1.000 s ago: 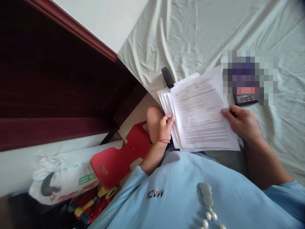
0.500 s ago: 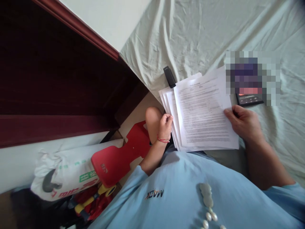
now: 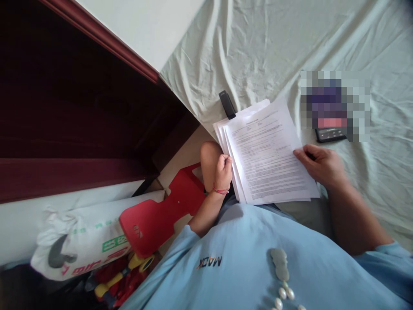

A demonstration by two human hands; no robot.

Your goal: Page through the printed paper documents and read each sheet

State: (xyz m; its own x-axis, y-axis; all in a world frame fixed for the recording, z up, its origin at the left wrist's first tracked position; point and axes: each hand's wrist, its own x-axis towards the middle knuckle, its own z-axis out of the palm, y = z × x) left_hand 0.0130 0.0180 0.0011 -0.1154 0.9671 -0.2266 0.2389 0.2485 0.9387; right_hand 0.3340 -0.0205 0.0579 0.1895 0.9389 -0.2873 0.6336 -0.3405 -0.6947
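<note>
Several printed sheets of paper (image 3: 267, 159) lie in a fanned stack above my lap, the top one covered in fine print. My left hand (image 3: 223, 170), with a red string bracelet on its wrist, is closed on the left edge of the lower sheets. At the right edge of the top sheet, my right hand (image 3: 318, 163) pinches the paper between thumb and fingers. A black stapler-like object (image 3: 227, 104) lies at the stack's upper left corner, touching it. Part of the lower sheets is hidden under the top one.
A pale wrinkled bedsheet (image 3: 274, 47) spreads behind the papers. On it, right of the stack, lies a phone (image 3: 331, 134), partly covered by a pixelated patch. At left are a red plastic stool (image 3: 161, 215), a white printed sack (image 3: 87, 232) and dark wooden furniture (image 3: 80, 99).
My right hand has moved left with the top sheet's right edge. The top sheet has shifted left over the stack. My left hand stays at the left edge.
</note>
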